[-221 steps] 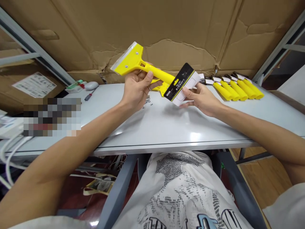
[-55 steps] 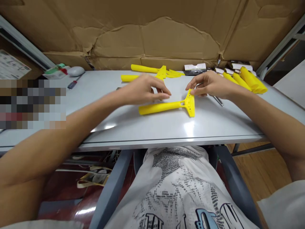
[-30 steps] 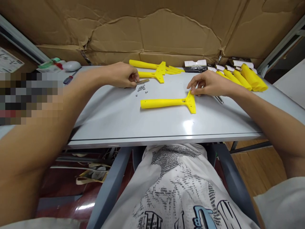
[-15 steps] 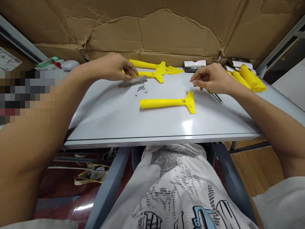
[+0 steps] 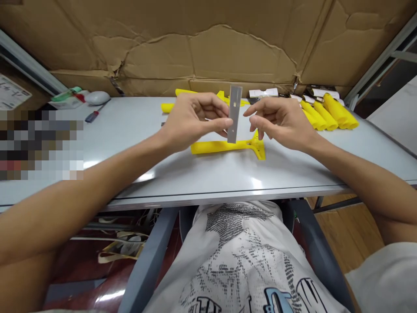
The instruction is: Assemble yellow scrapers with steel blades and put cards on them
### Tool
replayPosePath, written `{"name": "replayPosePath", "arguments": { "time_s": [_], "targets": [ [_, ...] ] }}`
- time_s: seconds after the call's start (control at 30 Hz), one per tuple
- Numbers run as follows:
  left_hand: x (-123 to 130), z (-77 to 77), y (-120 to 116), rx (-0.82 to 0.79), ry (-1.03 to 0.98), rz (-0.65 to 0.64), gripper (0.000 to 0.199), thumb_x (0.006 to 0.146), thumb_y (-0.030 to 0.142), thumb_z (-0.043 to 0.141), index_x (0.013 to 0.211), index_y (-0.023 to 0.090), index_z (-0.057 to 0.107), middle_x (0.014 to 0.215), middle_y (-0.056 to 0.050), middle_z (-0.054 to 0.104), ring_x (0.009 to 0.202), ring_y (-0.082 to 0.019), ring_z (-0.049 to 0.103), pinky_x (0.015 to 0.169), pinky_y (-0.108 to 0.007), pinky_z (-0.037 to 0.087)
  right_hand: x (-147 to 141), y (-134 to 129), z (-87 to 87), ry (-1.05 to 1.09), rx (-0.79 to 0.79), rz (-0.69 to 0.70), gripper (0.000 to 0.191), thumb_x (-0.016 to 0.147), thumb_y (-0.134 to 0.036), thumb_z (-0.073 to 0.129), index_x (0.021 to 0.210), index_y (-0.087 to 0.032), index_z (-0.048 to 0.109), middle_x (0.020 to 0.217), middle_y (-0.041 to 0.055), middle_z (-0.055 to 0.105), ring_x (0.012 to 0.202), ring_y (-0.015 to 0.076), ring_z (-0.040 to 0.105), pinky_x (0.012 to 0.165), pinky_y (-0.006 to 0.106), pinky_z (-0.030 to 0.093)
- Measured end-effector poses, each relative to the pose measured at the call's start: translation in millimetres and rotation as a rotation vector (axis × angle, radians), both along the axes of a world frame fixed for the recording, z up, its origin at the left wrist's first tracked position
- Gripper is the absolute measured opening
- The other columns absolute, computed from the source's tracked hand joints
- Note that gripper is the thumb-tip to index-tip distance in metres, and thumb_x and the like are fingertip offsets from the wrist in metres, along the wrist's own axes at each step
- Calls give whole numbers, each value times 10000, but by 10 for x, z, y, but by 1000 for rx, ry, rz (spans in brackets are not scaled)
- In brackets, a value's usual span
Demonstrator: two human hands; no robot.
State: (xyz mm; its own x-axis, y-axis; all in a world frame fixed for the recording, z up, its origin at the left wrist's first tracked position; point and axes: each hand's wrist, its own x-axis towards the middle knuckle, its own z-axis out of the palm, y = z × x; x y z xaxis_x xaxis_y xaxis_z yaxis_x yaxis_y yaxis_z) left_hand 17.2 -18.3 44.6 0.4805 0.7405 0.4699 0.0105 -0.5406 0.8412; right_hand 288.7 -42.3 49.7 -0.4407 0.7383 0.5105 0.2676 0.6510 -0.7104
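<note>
One metal blade is in my left hand, pinched between thumb and fingers and stood nearly upright. I see my right hand just beside it, fingers parted and lightly curled, with no contact visible. I judge it best to press on the flat faces only and keep skin off both long edges, since either may be sharp; a light, steady pinch should suffice. Blade condition: narrow, grey, flat and straight-sided, with small openings through it and what appears a paler strip along the edge nearer the right hand. Below the left hand, a yellow scraper body lies on the table.
</note>
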Motion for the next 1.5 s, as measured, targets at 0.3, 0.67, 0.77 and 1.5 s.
{"name": "replayPosePath", "arguments": {
  "time_s": [0.3, 0.67, 0.77, 1.5],
  "targets": [
    [79, -13, -258, -30, 97, -76, 604, 843, 763, 1021, 944, 220, 777, 848, -23, 852, 737, -234, 874, 718, -338, 799, -107, -133, -86, 54, -26, 124, 562, 964, -753, 889, 934, -206, 765, 782, 2, 770, 605, 127, 691, 564, 257, 557],
    [57, -20, -273, -10, 139, -96, 576, 917, 781, 951, 916, 225, 799, 806, -15, 836, 678, -208, 848, 685, -323, 784, -127, -169, -95, 130, -92, 141, 564, 933, -738, 928, 902, -213, 723, 766, 2, 759, 576, 132, 669, 533, 274, 546],
    [50, -17, -266, -27, 126, -129, 543, 948, 748, 944, 946, 223, 807, 818, -20, 839, 695, -206, 848, 692, -324, 783, -120, -172, -90, 147, -87, 158, 556, 939, -724, 929, 909, -209, 722, 771, -1, 755, 576, 124, 665, 539, 266, 553],
    [71, 5, -331, -46, 224, -163, 502, 914, 736, 976, 1011, 254, 872, 930, -50, 898, 790, -232, 878, 686, -308, 778, -160, -122, -118, 221, -240, 79, 641, 811, -786, 998, 946, -279, 631, 795, -23, 691, 630, 164, 683, 499, 310, 552]
  ]
}}
